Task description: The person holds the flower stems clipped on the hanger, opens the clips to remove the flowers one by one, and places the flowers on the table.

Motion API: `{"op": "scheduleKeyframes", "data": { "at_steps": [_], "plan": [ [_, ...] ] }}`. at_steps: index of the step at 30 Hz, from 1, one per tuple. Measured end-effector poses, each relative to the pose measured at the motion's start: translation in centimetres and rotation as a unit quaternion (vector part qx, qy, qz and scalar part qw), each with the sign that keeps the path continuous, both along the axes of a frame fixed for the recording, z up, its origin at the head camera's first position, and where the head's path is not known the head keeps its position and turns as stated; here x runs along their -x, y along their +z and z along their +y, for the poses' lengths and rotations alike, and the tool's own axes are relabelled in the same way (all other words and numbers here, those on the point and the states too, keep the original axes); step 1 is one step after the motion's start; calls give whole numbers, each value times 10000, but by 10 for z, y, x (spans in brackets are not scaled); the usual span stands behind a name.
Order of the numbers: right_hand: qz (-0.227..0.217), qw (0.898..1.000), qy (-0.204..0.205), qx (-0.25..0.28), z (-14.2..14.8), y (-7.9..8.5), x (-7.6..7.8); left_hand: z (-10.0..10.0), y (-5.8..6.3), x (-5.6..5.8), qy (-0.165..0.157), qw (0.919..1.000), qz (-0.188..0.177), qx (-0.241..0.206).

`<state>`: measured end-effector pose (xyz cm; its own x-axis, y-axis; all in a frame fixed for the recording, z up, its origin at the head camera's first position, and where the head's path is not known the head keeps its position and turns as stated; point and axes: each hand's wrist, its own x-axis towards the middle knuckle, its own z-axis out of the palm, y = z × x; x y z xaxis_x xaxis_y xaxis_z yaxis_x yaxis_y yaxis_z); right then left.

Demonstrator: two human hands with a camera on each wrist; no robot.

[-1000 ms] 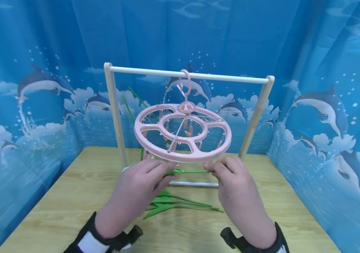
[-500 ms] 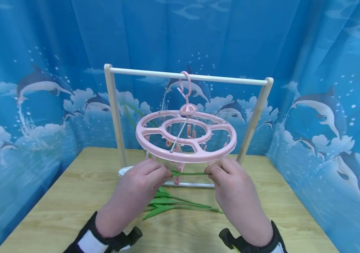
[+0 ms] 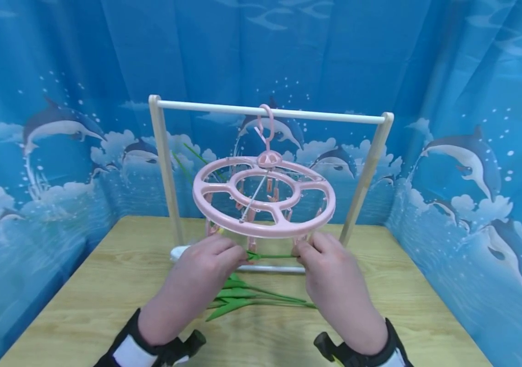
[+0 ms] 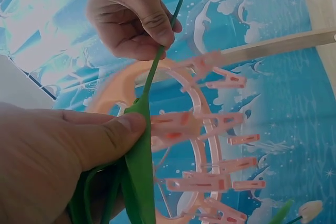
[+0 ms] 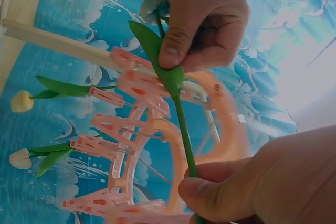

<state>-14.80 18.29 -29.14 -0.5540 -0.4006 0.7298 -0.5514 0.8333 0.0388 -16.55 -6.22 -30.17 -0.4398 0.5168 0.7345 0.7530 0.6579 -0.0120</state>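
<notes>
In the head view my left hand [image 3: 201, 272] and right hand [image 3: 334, 278] hold one artificial tulip [image 3: 272, 256] sideways below the near rim of a pink round clip hanger [image 3: 265, 232]. Thumb and fingers of the left hand pinch its leaf base, as the left wrist view shows on the green leaf [image 4: 137, 166]. The right hand pinches the stem [image 5: 185, 129] toward its bare end. Past the left hand, the pale bloom [image 5: 152, 4] shows in the right wrist view. Pink clothespins [image 4: 202, 183] dangle from the ring, close to both hands.
The hanger hooks over the white bar [image 3: 215, 108] of a wooden-sided rack. Two pale tulips, an upper one [image 5: 21, 101] and a lower one [image 5: 20, 158], hang from clothespins. Several green-leaved stems [image 3: 238, 293] lie on the wooden table [image 3: 119, 295]. Blue dolphin curtains surround it.
The hanger has swung right and then back left. Both hands keep their hold on the tulip; the right hand has shifted slightly left and the tulip sits a little lower in view.
</notes>
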Motion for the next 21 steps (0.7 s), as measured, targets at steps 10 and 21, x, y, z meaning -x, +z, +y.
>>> {"op": "scheduleKeyframes", "data": {
  "at_steps": [10, 21],
  "plan": [
    [75, 9998, 23, -160, -5, -4, 0, 2, -4, 2, 27, 9999, 141, -57],
    [-180, 9996, -28, -222, -5, -9, 6, 3, -8, 6, 232, 9990, -32, 379]
  ]
}}
